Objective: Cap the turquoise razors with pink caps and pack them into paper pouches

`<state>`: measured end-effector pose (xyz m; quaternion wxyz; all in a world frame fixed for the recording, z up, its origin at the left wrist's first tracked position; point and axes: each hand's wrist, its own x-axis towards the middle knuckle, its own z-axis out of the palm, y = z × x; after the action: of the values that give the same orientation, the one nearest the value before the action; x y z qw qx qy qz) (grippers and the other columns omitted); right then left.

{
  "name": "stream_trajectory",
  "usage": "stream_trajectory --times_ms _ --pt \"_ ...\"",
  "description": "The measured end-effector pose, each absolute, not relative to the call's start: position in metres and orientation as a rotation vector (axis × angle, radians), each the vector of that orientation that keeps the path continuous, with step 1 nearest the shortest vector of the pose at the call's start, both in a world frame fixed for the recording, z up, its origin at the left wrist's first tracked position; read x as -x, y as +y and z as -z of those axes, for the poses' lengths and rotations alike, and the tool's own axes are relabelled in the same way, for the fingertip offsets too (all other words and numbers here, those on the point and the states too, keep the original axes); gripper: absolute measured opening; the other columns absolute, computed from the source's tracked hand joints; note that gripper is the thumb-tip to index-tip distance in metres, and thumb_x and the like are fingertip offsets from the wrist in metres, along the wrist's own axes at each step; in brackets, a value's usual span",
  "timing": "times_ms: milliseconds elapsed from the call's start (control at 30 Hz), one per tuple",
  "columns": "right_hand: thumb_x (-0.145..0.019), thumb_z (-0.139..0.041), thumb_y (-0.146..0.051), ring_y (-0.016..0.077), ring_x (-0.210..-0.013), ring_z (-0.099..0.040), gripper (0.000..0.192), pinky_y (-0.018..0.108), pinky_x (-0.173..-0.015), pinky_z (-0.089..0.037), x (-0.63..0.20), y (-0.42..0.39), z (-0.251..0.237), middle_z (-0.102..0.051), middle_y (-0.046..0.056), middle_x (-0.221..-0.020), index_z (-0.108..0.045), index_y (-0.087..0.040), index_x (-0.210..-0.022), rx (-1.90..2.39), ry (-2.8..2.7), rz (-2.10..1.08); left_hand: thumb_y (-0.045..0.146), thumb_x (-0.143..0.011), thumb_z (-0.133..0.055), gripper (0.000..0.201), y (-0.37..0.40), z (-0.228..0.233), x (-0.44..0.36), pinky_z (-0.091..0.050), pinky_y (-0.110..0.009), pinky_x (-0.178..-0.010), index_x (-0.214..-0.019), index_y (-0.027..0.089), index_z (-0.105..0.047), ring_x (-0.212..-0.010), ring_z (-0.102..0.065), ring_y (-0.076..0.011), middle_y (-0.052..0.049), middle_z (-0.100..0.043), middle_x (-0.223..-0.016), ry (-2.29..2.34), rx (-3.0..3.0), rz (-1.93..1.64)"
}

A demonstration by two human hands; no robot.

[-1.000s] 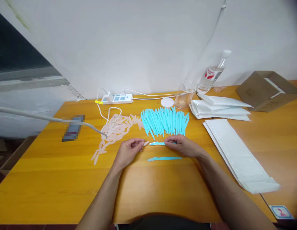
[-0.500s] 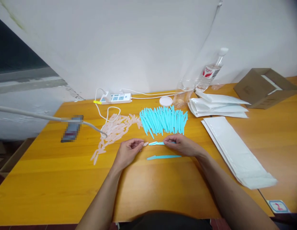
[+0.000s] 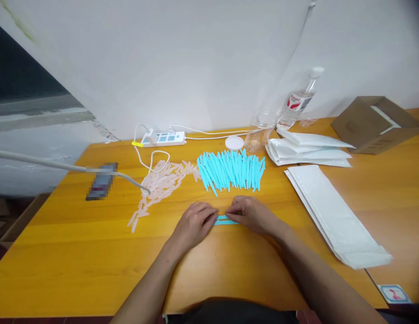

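My left hand [image 3: 196, 222] and my right hand [image 3: 250, 214] meet at the middle of the yellow wooden table [image 3: 77, 252]. Both rest fingers-down on two turquoise plastic sticks [image 3: 225, 220] that lie side by side on the table; only a short stretch shows between the hands. Behind them lies a row of several turquoise sticks [image 3: 230, 170]. To its left is a loose heap of pale pink caps [image 3: 162, 183]. Whether a pink cap sits under my left fingers is hidden.
Flat white pouches [image 3: 331, 211] lie at the right, a stack of more pouches [image 3: 309, 150] behind them. A clear cup [image 3: 258, 132], white lid [image 3: 234, 142], water bottle [image 3: 300, 100], cardboard box [image 3: 378, 123], power strip [image 3: 164, 137] and phone [image 3: 102, 181] on a cable line the back and left.
Both hands have dropped toward me, bringing the held turquoise stick down beside the one lying on the table. The hands have closed the gap and now cover most of both sticks.
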<state>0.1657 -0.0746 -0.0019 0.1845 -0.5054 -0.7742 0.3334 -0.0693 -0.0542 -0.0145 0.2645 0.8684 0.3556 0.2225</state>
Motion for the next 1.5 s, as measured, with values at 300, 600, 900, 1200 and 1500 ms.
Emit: stream_trajectory --times_ms 300,600,900,1200,1500 --pt "-0.093 -0.057 -0.043 0.0221 -0.081 -0.068 0.033 0.03 -0.075 -0.046 -0.185 -0.024 -0.007 -0.076 0.008 -0.085 -0.077 -0.018 -0.101 2.059 -1.735 -0.405 0.022 -0.103 -0.047 0.046 -0.075 0.035 0.053 -0.032 -0.056 -0.12 -0.148 0.024 -0.047 -0.146 -0.041 -0.0284 -0.007 -0.055 -0.15 0.753 -2.659 -0.429" --pt "-0.085 -0.063 -0.032 0.0304 -0.1 -0.068 0.023 0.035 -0.086 -0.047 -0.182 0.039 0.0 -0.076 0.016 -0.099 -0.077 -0.016 -0.092 2.24 -1.625 -0.417 0.03 -0.099 -0.057 0.054 -0.081 0.022 0.067 -0.037 -0.049 -0.12 -0.151 0.026 -0.044 -0.143 -0.045 -0.0253 -0.01 -0.051 -0.152 0.819 -2.478 -0.6" --pt "-0.089 -0.054 -0.032 0.0144 -0.064 -0.064 0.019 0.024 -0.061 -0.047 -0.196 -0.002 -0.016 -0.074 0.004 -0.081 -0.063 -0.018 -0.099 1.86 -1.498 -0.975 0.01 -0.096 -0.046 0.038 0.026 0.019 0.107 -0.052 -0.043 -0.104 -0.125 0.02 -0.068 -0.119 -0.062 -0.0257 -0.012 -0.064 -0.133 1.33 -2.674 -0.646" --pt "-0.099 -0.045 -0.046 0.013 -0.061 -0.047 0.04 0.024 -0.057 -0.034 -0.185 -0.07 -0.006 -0.058 -0.002 -0.067 -0.071 -0.019 -0.084 1.469 -1.853 -1.173 0.023 -0.101 -0.049 0.023 0.033 0.013 0.101 -0.053 -0.041 -0.091 -0.101 0.017 -0.072 -0.1 -0.064 -0.0261 -0.011 -0.071 -0.107 1.257 -2.771 -0.458" --pt "-0.102 -0.046 -0.035 0.0189 -0.079 -0.061 0.033 0.03 -0.075 -0.047 -0.173 -0.073 0.014 -0.071 0.008 -0.088 -0.075 -0.022 -0.11 1.359 -2.086 -0.827 0.038 -0.105 -0.042 0.031 -0.019 0.015 0.108 -0.05 -0.026 -0.071 -0.1 0.018 -0.065 -0.076 -0.065 -0.0157 -0.004 -0.071 -0.088 1.281 -2.257 -0.545"
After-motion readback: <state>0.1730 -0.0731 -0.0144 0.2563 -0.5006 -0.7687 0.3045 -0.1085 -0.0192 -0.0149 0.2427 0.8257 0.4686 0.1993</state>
